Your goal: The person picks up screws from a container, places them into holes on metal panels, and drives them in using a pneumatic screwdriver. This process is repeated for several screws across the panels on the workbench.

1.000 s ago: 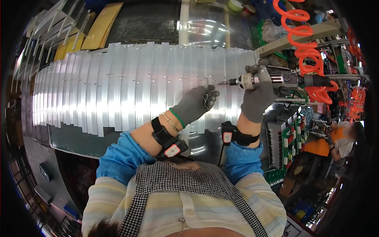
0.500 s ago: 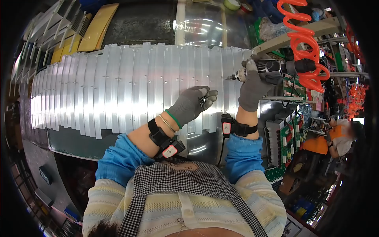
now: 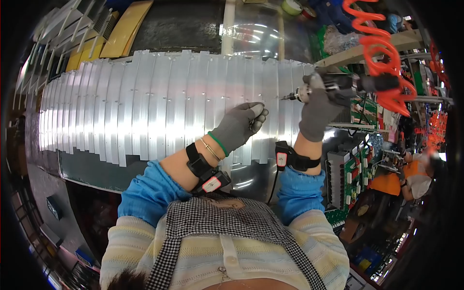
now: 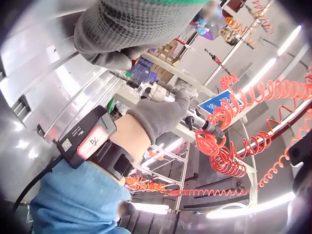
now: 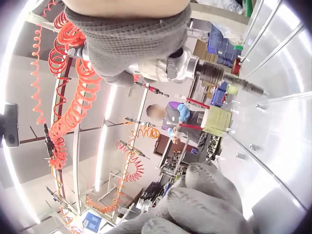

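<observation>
Right hand: fingers wrapped round a power screwdriver, held about level over the right part of the metal strips; can't tell if its tip touches. Left hand: fingers curled in over small metal parts, barely visible, just beside the driver tip. Strips lie side by side on the counter, small screws standing up from them. Red coiled hose at driver's rear.
</observation>
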Demonstrator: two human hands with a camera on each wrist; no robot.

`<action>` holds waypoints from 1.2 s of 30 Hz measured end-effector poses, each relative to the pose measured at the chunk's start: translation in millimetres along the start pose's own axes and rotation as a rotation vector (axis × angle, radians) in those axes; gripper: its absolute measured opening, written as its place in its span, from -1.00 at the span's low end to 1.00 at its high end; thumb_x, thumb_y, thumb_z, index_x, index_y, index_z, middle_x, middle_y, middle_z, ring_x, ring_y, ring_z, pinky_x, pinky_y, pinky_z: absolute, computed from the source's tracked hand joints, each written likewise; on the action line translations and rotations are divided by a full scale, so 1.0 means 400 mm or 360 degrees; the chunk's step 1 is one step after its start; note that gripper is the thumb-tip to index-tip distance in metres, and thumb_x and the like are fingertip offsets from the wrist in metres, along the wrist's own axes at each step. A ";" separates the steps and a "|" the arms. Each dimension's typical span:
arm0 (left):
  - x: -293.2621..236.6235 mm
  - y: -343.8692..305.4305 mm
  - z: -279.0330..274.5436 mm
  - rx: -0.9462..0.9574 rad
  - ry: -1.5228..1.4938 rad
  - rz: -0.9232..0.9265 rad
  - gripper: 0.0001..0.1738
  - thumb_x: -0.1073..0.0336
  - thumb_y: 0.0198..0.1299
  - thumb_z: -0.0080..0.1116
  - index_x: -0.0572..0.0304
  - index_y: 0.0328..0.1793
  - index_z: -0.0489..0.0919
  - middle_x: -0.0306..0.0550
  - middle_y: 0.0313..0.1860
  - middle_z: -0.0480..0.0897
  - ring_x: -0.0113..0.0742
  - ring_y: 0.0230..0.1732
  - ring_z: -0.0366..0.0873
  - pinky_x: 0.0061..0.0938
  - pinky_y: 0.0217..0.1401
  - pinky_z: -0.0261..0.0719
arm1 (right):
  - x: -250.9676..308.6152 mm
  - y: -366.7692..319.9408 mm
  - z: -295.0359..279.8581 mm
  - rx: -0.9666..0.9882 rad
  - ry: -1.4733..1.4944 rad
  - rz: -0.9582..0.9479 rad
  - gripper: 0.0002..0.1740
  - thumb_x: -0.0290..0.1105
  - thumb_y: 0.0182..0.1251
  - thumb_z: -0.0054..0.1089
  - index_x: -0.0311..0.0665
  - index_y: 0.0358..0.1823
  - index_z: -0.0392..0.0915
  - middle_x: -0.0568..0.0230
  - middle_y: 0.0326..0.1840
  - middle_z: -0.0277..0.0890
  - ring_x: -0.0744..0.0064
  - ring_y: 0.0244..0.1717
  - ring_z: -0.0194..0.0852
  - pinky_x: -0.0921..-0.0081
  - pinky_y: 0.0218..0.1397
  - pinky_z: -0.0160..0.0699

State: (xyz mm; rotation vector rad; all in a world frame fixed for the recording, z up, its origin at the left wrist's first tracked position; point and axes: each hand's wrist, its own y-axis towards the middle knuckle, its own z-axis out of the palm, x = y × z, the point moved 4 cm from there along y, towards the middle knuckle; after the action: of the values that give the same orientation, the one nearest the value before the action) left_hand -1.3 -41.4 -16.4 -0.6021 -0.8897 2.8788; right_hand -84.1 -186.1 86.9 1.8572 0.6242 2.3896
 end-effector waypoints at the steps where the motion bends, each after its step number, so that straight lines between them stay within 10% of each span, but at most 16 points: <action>1: 0.001 0.004 -0.001 0.0033 -0.0011 -0.0004 -0.80 0.25 0.37 0.01 0.25 -0.07 0.47 -0.24 -0.29 0.50 -0.58 -0.37 0.41 -0.77 -0.36 0.50 | 0.037 -0.008 0.006 0.0008 0.0117 0.0077 -0.59 -0.67 0.07 0.13 -0.40 0.01 0.37 0.19 -0.21 0.50 0.49 -0.34 0.53 0.52 -0.30 0.57; 11: 0.028 0.004 -0.006 0.0122 -0.0114 -0.0192 -0.69 0.10 0.35 0.05 0.23 -0.16 0.44 -0.24 -0.41 0.47 -0.62 -0.48 0.36 -0.80 -0.56 0.42 | 0.087 -0.061 0.014 0.0026 0.0481 0.0303 -0.57 -0.55 0.15 0.08 -0.41 0.09 0.33 0.13 -0.19 0.48 0.42 -0.36 0.52 0.31 -0.20 0.64; 23: 0.024 0.000 0.011 0.0082 -0.0397 -0.0199 -0.63 0.45 0.35 -0.23 0.54 0.22 0.28 0.23 0.09 0.47 -0.15 -0.05 0.56 -0.45 0.02 0.66 | -0.018 0.047 -0.078 -0.0411 -0.0049 -0.0225 -0.63 -0.64 0.04 0.23 -0.36 -0.06 0.43 0.19 -0.22 0.53 0.44 -0.38 0.56 0.58 -0.44 0.55; 36: 0.010 0.002 -0.011 -0.0075 0.0113 -0.0033 -0.70 0.42 0.34 -0.07 0.44 0.13 0.39 0.02 -0.09 0.55 -0.38 -0.22 0.55 -0.65 -0.24 0.63 | -0.042 0.050 -0.069 -0.0213 -0.0100 -0.0174 -0.59 -0.63 0.03 0.28 -0.41 -0.04 0.44 0.23 -0.23 0.53 0.54 -0.32 0.51 0.60 -0.29 0.51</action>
State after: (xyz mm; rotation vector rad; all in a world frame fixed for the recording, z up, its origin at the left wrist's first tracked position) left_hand -3.3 -39.0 -21.3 -0.6905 -0.9504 2.8062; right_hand -101.2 -217.0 72.9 1.7876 0.5322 2.2371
